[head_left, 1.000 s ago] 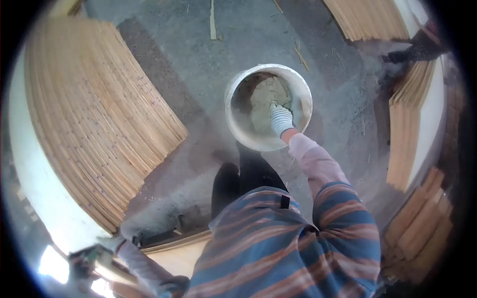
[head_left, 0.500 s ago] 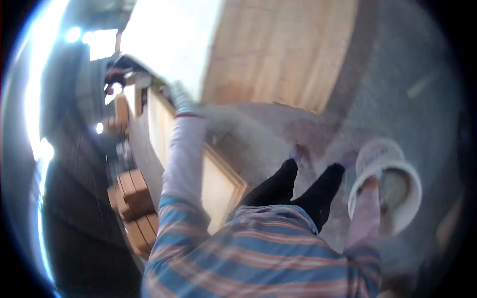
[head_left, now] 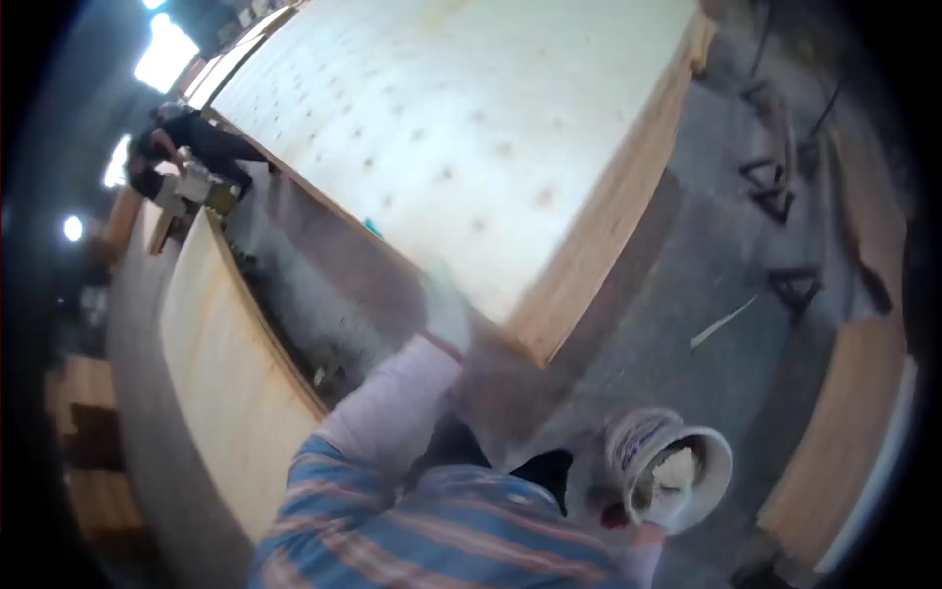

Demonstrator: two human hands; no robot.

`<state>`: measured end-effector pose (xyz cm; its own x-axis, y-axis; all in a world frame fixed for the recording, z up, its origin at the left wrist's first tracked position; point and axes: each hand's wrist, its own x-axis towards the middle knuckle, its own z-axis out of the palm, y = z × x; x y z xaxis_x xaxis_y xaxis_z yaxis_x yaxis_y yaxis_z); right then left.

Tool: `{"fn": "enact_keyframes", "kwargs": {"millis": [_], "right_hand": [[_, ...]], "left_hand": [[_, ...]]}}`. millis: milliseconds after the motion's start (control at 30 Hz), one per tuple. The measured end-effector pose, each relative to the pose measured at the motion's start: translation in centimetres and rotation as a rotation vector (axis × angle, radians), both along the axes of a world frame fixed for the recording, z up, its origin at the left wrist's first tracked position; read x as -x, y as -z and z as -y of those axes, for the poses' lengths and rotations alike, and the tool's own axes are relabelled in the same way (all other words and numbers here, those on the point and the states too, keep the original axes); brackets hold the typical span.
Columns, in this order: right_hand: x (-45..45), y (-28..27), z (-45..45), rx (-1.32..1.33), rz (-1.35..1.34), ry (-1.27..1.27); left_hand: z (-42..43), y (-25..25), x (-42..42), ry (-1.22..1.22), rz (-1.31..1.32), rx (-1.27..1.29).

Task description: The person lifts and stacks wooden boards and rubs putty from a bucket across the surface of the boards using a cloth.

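Observation:
A large stack of pale plywood sheets (head_left: pixel 471 128) fills the upper middle, its top marked with several dark spots. My left hand (head_left: pixel 446 299), in a light glove and smeared by motion, is at the stack's near left edge; its finger position does not show. A small green thing (head_left: pixel 373 228) lies along that edge, a little beyond the hand. At lower right, my right hand (head_left: pixel 669 506) reaches into the mouth of a white bucket (head_left: pixel 721 461). Pale, thick material (head_left: pixel 677 466) shows inside, close to the fingers. Blur hides whether this hand grips anything.
A lower plywood stack (head_left: pixel 221 344) stands to the left. Further back, a person (head_left: pixel 191 147) bends beside the large stack. Dark metal frames (head_left: pixel 770 191) and long brown boards (head_left: pixel 834 442) are on the right. A pale strip (head_left: pixel 724 322) lies on the floor.
My view has turned, bringing more of the large stack's spotted top into sight. My left hand now appears lower and further right, at the stack's edge; my right hand stays at the bucket.

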<state>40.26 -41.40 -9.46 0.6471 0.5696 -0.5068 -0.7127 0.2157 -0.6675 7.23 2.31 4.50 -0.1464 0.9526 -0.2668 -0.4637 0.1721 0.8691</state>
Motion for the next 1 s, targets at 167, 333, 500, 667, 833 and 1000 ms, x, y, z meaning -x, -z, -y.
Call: {"fn": "enact_keyframes", "kwargs": {"millis": [167, 333, 500, 667, 833, 1000], "right_hand": [[8.6, -18.7, -19.8, -0.684, 0.135, -0.515], [19.8, -29.4, -35.7, -0.520, 0.808, -0.268], [32.3, -38.0, -50.5, -0.503, 1.098, -0.330], [37.8, -38.6, -65.8, -0.408, 1.123, -0.453], [35.0, -34.1, -84.6, -0.348, 0.779, -0.451], [29.3, -30.0, -102.8, -0.412, 0.349, -0.262]], "left_hand": [[1.9, 7.0, 4.9, 0.311, -0.248, -0.064], [3.7, 3.8, 19.8, 0.497, -0.965, -0.382], [-7.9, -0.6, 32.7, 0.290, -1.157, -0.663], [-22.0, -2.6, 41.2, -0.143, -1.321, -0.809], [-37.6, -6.0, 45.9, 0.031, -1.519, -0.898], [-51.7, -6.9, 48.5, 0.307, -1.754, -0.745]]}}
